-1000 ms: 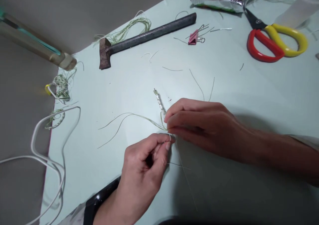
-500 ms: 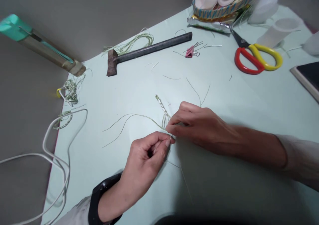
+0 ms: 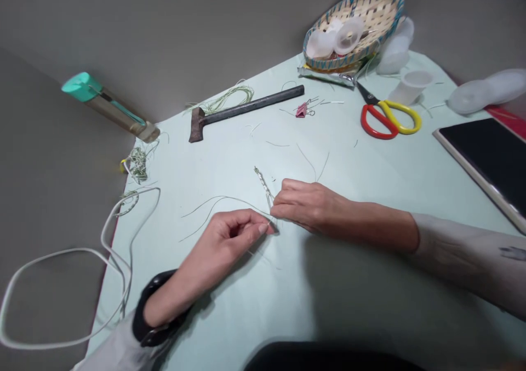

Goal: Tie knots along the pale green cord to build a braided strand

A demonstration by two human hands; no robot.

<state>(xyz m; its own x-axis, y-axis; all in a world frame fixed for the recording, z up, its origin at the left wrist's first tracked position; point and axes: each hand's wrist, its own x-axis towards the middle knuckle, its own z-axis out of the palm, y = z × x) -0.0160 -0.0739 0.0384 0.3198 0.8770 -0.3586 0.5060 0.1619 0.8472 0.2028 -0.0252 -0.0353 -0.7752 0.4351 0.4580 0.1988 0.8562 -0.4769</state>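
A short braided cord [image 3: 263,183] of thin pale green strands lies on the light green table [image 3: 370,283], its loose strands [image 3: 205,204] trailing left. My left hand [image 3: 224,245] pinches strands at the braid's lower end between thumb and forefinger. My right hand [image 3: 306,204] is closed on the same spot from the right, fingertips touching the strands. The two hands meet just below the braid.
A hammer [image 3: 246,109] lies at the back, a pink binder clip [image 3: 302,109] beside it. Red-and-yellow scissors [image 3: 388,120], a woven basket [image 3: 355,28] with plastic cups, a tablet [image 3: 489,165] at right. A white cable [image 3: 110,261] loops off the left edge; a green-capped tool [image 3: 109,108] lies beyond.
The view has pulled back and tilted up, showing the basket and tablet. Both hands stay pinched on the strands at the braid's end, shifted slightly left in view.
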